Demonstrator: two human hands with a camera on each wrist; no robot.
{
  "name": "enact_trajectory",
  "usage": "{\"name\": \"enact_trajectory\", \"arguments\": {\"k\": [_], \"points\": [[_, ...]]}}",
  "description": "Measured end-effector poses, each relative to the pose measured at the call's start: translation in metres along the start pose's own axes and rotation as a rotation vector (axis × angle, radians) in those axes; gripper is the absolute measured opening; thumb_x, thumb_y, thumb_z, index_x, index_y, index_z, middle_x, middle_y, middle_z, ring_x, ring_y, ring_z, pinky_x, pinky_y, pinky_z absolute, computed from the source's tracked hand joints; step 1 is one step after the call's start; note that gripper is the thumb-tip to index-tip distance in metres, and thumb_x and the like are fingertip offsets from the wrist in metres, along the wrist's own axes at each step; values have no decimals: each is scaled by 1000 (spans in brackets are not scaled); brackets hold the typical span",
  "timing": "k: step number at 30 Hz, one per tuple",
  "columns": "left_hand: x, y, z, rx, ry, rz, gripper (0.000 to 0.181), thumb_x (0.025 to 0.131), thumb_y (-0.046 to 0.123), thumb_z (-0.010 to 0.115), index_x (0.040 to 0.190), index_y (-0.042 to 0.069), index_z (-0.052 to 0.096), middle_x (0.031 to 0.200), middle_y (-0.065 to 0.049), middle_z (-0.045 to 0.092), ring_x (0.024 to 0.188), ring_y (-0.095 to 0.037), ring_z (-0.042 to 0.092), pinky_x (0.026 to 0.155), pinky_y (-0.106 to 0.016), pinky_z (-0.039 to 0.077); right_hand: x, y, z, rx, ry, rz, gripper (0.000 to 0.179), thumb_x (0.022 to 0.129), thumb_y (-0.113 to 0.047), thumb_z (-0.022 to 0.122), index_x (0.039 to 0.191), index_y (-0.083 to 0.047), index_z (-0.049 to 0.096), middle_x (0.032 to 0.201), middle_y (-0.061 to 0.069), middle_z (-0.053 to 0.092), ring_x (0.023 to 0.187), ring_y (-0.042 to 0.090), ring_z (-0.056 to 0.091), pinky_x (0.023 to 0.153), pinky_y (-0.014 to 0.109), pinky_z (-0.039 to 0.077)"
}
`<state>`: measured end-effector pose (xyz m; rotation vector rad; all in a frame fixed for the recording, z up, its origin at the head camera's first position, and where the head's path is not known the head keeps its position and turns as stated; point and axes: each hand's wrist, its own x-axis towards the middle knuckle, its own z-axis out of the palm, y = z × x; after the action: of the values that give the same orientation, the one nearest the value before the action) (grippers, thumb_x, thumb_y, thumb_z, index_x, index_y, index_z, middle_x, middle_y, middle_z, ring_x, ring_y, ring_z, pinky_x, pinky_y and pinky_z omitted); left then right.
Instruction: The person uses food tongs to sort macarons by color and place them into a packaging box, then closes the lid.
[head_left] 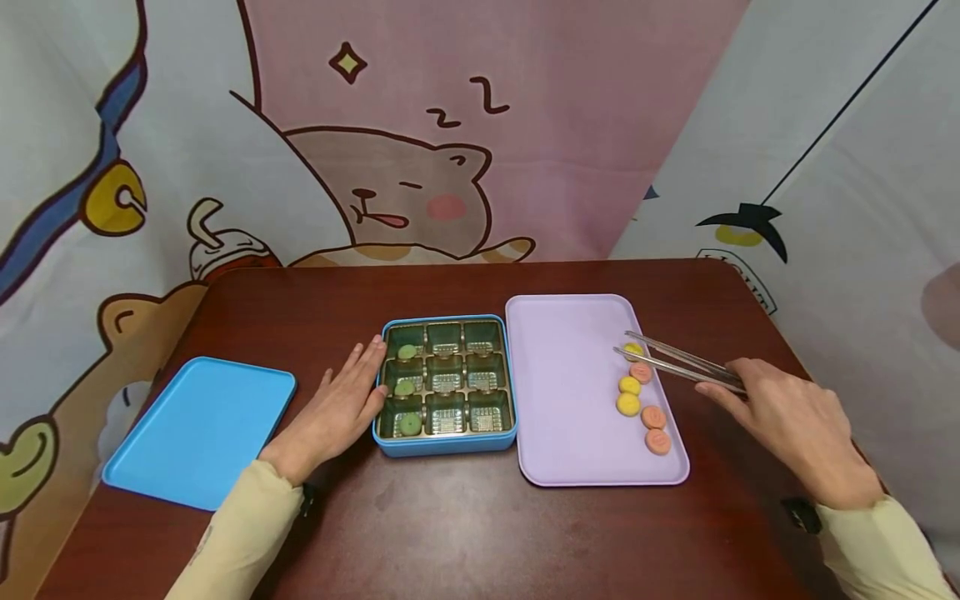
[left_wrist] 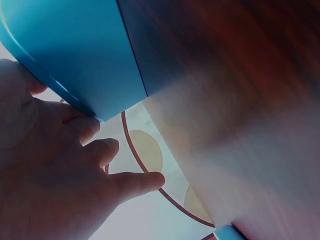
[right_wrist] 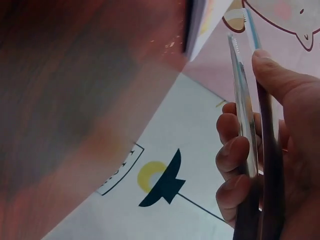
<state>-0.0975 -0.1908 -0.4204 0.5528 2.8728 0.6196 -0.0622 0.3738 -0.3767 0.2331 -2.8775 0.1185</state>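
My left hand (head_left: 333, 412) rests along the left side of a blue box (head_left: 450, 446), its fingers extended. The box has a gold insert with several compartments; the left column holds green discs (head_left: 410, 424), one per compartment. My right hand (head_left: 795, 425) grips metal tweezers (head_left: 667, 364) between thumb and fingers. Their tips stand apart, over the right part of a lilac tray (head_left: 570, 392), around the rearmost yellow disc (head_left: 633, 350). More yellow discs (head_left: 628, 405) and several pink discs (head_left: 658, 442) lie nearby on the tray. In the right wrist view the tweezers (right_wrist: 270, 130) show serrated tips.
A flat blue lid (head_left: 202, 425) lies at the left of the brown table (head_left: 450, 533), past my left forearm. The lilac tray stands right beside the box. A cloth printed with cartoon animals (head_left: 420, 192) hangs behind the table's back edge.
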Motion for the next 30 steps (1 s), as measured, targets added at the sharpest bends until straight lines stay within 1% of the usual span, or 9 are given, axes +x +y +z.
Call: {"name": "enact_trajectory", "arguments": {"k": [2, 9, 13, 19, 26, 30], "points": [[0, 1, 0, -1, 2, -2, 66, 113, 34, 41, 168, 10, 11, 174, -9, 6, 159, -37, 8, 116, -75, 14, -1, 3, 1, -22, 0, -2, 46, 86, -46, 82, 93, -7, 60, 66, 1, 52, 48, 18, 42, 35, 40, 32], [-1, 0, 0, 4, 5, -6, 67, 113, 33, 43, 168, 10, 11, 174, -10, 7, 158, -37, 8, 116, -75, 14, -4, 5, 3, -62, -42, 16, 49, 86, -45, 83, 94, -3, 59, 65, 2, 49, 48, 18, 39, 36, 34, 31], [-1, 0, 0, 5, 1, -5, 67, 113, 32, 43, 168, 10, 11, 174, -10, 6, 159, -37, 6, 116, -75, 14, -5, 6, 4, -69, -38, 14, 49, 86, -43, 83, 93, -2, 58, 63, 1, 45, 47, 17, 37, 36, 32, 30], [1, -1, 1, 4, 4, -1, 67, 113, 31, 43, 168, 9, 11, 174, -10, 6, 158, -38, 8, 115, -76, 15, -7, 6, 7, -76, -24, 3, 48, 85, -43, 84, 90, -4, 58, 61, 0, 43, 46, 17, 36, 35, 33, 29], [1, -1, 1, 13, 7, 0, 67, 113, 31, 43, 167, 9, 11, 174, -10, 7, 158, -38, 9, 115, -75, 16, -6, 3, 8, -69, -24, -20, 47, 84, -43, 85, 92, -4, 61, 65, 1, 50, 47, 16, 40, 36, 37, 34], [1, 0, 1, 9, 9, 0, 67, 113, 33, 42, 168, 9, 11, 174, -10, 6, 158, -37, 9, 116, -75, 16, -7, 4, 8, -75, 10, -39, 47, 82, -42, 86, 91, -4, 60, 63, 1, 48, 47, 16, 38, 36, 34, 30]]}}
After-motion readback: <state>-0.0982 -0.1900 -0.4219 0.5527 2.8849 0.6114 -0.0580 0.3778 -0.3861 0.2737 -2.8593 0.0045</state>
